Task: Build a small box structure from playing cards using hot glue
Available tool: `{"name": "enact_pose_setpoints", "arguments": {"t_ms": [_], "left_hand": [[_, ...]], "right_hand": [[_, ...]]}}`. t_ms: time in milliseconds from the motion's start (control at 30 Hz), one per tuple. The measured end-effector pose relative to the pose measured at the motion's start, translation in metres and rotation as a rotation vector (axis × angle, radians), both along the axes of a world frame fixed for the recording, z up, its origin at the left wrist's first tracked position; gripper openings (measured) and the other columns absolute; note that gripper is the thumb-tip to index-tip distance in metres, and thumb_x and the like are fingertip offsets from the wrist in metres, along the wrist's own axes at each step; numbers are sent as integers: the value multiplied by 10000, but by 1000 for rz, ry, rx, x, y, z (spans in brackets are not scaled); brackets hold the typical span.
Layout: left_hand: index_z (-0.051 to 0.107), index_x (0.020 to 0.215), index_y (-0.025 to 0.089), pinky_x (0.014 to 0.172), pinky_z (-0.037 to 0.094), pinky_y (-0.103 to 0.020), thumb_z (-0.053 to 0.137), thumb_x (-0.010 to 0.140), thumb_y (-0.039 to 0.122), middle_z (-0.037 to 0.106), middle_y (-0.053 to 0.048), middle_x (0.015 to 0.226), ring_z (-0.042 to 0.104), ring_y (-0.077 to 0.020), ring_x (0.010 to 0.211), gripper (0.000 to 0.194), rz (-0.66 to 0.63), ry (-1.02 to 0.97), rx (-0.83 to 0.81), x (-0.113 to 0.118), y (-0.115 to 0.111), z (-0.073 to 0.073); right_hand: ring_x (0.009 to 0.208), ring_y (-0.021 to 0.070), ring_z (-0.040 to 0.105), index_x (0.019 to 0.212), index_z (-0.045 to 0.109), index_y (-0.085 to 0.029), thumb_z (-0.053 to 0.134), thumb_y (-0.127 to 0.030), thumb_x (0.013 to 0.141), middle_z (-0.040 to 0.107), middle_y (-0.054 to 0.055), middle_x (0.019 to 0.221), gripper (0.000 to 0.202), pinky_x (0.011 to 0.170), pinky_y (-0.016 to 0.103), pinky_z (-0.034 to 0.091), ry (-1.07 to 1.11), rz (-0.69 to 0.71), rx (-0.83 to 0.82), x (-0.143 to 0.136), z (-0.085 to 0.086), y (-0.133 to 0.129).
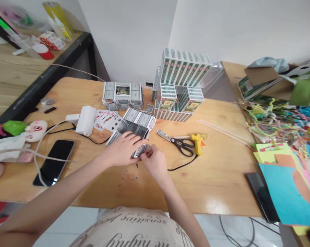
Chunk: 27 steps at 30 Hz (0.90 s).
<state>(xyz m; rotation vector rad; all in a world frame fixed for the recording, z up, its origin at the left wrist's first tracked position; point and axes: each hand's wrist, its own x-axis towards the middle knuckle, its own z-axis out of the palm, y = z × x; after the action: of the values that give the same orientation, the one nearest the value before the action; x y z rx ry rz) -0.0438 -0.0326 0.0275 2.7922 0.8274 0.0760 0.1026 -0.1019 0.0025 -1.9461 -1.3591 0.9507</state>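
bracing the card box (141, 118), the left hand (125, 147) lies over its near wall, fingers spread into the open top and thumb low along the outside. the right hand (154, 159) pinches with thumb and forefinger at the box's near right corner; whether a loose scrap sits in that pinch too is hidden. the box rests about midway between the left and right edges of the table (214, 178), with a few dark scraps (137, 177) between it and the near edge.

the step looks like pressing or fixing that corner. to do it well, i would keep the left hand light, since thin card walls likely bow under a firm palm, line the edges up flush before squeezing, and pinch evenly without twisting. if glue goes on, keep fingertips off the fresh bead; the yellow glue gun (198, 144) and black-handled scissors (184, 146) lie to the right, within easy reach. the second card box (136, 92), near the far edge, could serve as a guide for square corners.

as for writing, "sensitive" reads upside down on the wearer's shirt (136, 226). the tower of card packs (187, 68) by the far edge carries green labels with small red marks, too small to read. loose playing cards (108, 120) left of the box show red diamonds and black clubs.
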Motion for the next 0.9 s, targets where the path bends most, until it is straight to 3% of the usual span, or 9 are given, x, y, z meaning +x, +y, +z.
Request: {"name": "enact_pose_setpoints", "arguments": {"t_ms": [267, 700, 800, 900], "left_hand": [[504, 1200, 192, 971, 320, -420, 574, 746, 371, 595, -88, 1048, 531, -261, 1003, 493, 3, 24, 17, 2, -1, 1], [509, 1202, 188, 942, 338, -412, 560, 751, 359, 598, -88, 1040, 531, -261, 977, 484, 24, 15, 14, 2, 1, 1], [508, 1208, 193, 940, 342, -415, 574, 742, 360, 599, -88, 1034, 535, -266, 982, 499, 30, -3, 3, 1, 1, 1], [501, 1228, 194, 955, 340, -424, 579, 741, 365, 596, -94, 1061, 533, -271, 1003, 522, 31, 2, 10, 1, 1, 0]], "right_hand": [[492, 140, 562, 656, 501, -220, 523, -235, 664, 572, -39, 512, 27, 515, 227, 414, 204, -67, -38, 7, -6, -5], [512, 169, 636, 702, 495, -215, 517, -203, 650, 595, -35, 521, 57, 502, 243, 459, 518, -161, -142, 25, -33, -11], [503, 152, 603, 731, 491, -216, 507, -213, 659, 569, -46, 519, 74, 494, 232, 442, 477, -108, -119, 27, -35, -12], [477, 128, 534, 752, 501, -216, 535, -261, 676, 526, -63, 506, 94, 486, 216, 399, 277, -25, -50, 26, -32, -11]]}}
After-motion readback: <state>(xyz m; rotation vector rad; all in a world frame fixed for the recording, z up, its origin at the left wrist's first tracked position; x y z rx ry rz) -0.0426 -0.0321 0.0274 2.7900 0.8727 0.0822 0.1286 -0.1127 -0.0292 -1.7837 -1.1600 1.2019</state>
